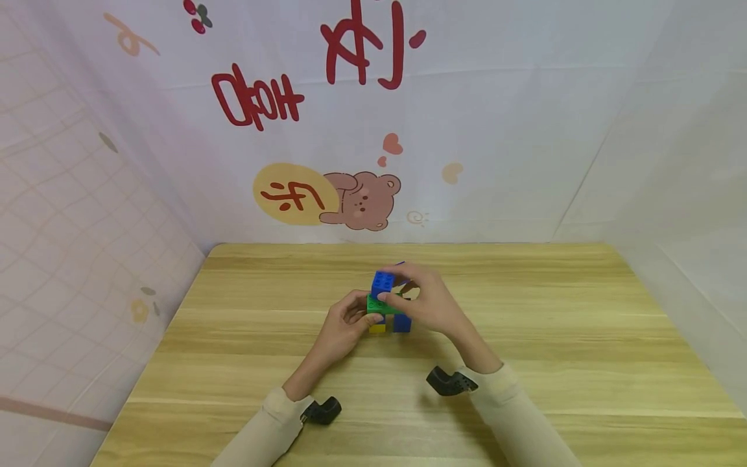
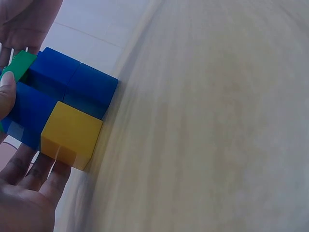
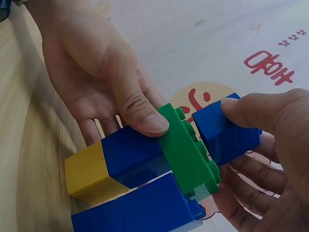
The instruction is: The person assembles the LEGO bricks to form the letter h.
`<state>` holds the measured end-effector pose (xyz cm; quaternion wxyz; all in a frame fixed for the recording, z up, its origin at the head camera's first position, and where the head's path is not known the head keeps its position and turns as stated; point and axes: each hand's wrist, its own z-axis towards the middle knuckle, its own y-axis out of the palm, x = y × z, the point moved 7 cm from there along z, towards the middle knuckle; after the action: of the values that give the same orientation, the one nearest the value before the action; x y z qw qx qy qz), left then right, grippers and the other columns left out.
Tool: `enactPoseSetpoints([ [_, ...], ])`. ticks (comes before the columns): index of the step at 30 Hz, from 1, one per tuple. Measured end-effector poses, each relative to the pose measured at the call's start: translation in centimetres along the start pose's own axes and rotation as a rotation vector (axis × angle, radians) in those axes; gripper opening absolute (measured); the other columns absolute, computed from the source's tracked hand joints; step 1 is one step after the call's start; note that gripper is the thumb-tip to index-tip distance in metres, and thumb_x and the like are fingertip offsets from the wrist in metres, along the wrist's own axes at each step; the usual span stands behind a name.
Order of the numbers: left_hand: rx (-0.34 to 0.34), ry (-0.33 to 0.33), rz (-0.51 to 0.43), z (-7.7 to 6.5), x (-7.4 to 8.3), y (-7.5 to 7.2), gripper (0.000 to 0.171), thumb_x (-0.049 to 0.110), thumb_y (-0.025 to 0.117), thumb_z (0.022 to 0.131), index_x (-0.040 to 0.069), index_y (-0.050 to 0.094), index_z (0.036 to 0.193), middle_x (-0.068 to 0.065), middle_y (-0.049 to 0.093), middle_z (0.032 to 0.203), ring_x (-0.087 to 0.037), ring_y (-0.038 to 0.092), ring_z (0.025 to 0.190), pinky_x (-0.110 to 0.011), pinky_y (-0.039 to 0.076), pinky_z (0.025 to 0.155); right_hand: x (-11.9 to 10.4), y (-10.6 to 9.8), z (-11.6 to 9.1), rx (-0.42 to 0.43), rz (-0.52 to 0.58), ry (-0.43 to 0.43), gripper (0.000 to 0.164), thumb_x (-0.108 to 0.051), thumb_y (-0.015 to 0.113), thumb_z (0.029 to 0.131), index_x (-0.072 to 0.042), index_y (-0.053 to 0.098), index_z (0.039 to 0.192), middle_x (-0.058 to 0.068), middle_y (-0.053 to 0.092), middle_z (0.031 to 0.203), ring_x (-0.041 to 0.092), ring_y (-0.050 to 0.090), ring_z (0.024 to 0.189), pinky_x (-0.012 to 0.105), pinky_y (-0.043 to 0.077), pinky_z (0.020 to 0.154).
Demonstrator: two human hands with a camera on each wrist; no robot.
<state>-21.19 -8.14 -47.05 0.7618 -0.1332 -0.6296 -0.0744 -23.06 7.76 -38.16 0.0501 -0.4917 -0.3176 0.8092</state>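
Observation:
My right hand (image 1: 428, 301) pinches a blue toy building brick (image 1: 382, 283) between thumb and fingers, just over the studs of a long green brick (image 3: 186, 150). The green brick lies across two columns like a bridge. One column is a blue brick (image 3: 133, 154) on a yellow brick (image 2: 72, 133); the other is made of blue bricks (image 2: 91, 89). With its thumb in front and fingers behind, my left hand (image 1: 341, 331) grips the structure at the yellow-footed column. Another bit of blue shows behind my right fingers, mostly hidden.
The structure stands on a wooden table (image 1: 262, 292). A white printed cloth (image 1: 496, 143) hangs behind the table's far edge, with more cloth along both sides. A black wrist mount (image 1: 323, 411) sits at my left cuff and another black mount (image 1: 449, 381) at my right.

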Motion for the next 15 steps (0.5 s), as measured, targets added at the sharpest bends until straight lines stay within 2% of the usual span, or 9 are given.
enactPoseSetpoints([
  [9, -0.001, -0.007, -0.016, 0.02, -0.04, 0.00, 0.034, 0.013, 0.071, 0.097, 0.016, 0.064, 0.129, -0.012, 0.067, 0.129, -0.022, 0.065, 0.120, -0.027, 0.058, 0.098, -0.25, 0.41, -0.04, -0.031, 0.026, -0.020, 0.042, -0.021, 0.081, 0.090, -0.016, 0.070, 0.130, 0.001, 0.074, 0.115, 0.018, 0.068, 0.103, 0.034, 0.060, 0.086],
  [15, 0.005, -0.021, -0.010, -0.01, -0.10, -0.04, 0.033, 0.011, 0.071, 0.097, 0.016, 0.063, 0.129, -0.012, 0.067, 0.129, -0.025, 0.065, 0.121, -0.026, 0.059, 0.095, 0.01, 0.74, -0.10, -0.048, 0.050, -0.001, 0.041, -0.023, 0.081, 0.090, -0.017, 0.070, 0.130, 0.000, 0.073, 0.117, 0.016, 0.068, 0.104, 0.039, 0.061, 0.088],
])
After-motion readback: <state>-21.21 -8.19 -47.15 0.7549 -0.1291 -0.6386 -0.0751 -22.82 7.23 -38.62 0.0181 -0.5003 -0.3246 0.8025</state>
